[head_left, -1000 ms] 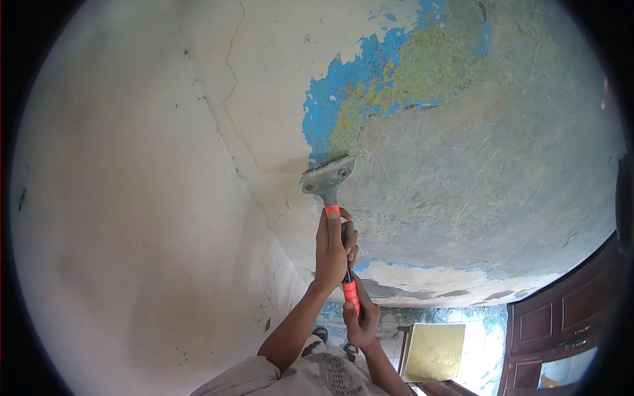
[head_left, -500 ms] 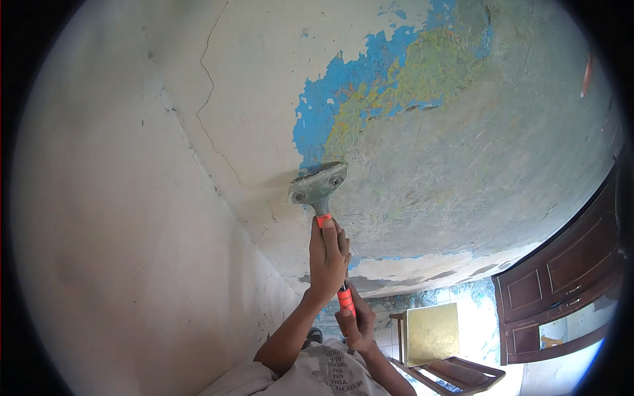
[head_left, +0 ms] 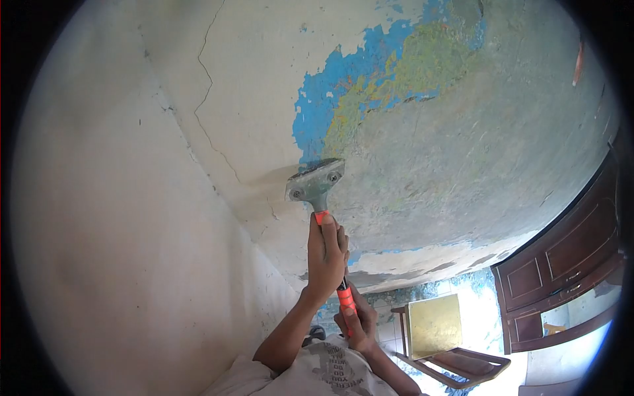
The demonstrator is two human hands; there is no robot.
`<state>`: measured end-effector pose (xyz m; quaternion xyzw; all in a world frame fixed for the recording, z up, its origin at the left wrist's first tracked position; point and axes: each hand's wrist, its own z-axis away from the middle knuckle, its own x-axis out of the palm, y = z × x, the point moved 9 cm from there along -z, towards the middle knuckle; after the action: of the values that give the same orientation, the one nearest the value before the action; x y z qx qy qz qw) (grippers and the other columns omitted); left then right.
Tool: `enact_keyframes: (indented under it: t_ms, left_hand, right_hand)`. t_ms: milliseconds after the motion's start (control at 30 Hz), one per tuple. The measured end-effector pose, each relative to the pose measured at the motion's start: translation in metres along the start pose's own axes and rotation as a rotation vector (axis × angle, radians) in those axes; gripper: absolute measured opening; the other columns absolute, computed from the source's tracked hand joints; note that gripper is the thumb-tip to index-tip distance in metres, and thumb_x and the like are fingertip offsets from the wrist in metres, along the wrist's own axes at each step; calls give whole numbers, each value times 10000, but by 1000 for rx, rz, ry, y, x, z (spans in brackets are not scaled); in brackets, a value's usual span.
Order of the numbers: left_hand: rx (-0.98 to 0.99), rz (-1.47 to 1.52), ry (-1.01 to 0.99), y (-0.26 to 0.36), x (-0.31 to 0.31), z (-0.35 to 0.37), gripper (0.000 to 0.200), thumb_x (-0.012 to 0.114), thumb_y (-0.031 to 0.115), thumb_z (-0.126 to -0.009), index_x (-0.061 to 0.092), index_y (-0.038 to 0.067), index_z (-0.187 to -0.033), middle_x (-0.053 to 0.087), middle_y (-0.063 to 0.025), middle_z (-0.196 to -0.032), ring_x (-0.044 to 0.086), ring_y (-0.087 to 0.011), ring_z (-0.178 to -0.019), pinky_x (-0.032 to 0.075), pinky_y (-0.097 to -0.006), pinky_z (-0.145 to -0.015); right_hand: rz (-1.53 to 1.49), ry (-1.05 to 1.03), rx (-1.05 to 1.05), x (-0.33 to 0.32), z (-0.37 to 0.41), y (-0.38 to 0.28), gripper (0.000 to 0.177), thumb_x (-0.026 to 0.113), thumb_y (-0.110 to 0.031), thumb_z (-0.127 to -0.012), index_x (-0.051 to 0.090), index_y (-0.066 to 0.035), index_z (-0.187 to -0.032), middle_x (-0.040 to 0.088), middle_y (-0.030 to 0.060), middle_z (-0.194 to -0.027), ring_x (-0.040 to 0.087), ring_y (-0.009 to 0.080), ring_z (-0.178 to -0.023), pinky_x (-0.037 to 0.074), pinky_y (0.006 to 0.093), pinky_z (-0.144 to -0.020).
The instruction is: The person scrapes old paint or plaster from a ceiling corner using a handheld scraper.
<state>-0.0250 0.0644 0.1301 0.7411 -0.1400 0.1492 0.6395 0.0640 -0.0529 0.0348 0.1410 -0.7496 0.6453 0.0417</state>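
A long-handled scraper [head_left: 316, 182] with a wide grey head and orange grips is held up against the wall [head_left: 422, 165]. Its blade meets the lower end of a blue paint patch [head_left: 317, 119]. My left hand [head_left: 327, 254] is wrapped round the handle just below the head. Lower down, my right hand [head_left: 357, 325] grips the orange end of the same handle, its thumb lying along it. Yellow-green paint [head_left: 429, 59] shows beside the blue, and bare grey plaster spreads to the right. The blade's edge is partly hidden behind the head.
A wooden chair [head_left: 456, 368] with a yellowish board [head_left: 434, 327] on it stands below to the right. Dark brown cabinets [head_left: 561, 264] line the right side. To the left is a pale adjoining wall [head_left: 132, 251], and a thin crack [head_left: 210, 79] runs down the painted surface.
The view has shifted slightly. The scraper head appears a few pixels higher and further left, still at the lower end of the blue patch. Both hands keep their grips.
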Motion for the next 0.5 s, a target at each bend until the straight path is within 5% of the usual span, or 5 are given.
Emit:
enact_keyframes:
  t_ms: [267,500]
  left_hand:
    - [57,-44,-73,18,8,-12,299,350,377,-1123,397,124,-969,355,62,-639,315,-24,-457,326,-219,-380]
    - [36,-114,-51,12,2,-6,294,346,378,-1122,389,114,-998,364,59,-631,322,-25,-451,323,-213,-369]
  right_hand:
    - [108,42,-109,3,-16,-8,622,475,-302,-1060,339,47,-1556,493,-27,-641,416,41,-510,342,230,-500]
    - [-119,-10,-40,10,-11,-1,623,468,-290,-1068,313,63,-1558,449,-26,-624,386,49,-478,308,234,-480]
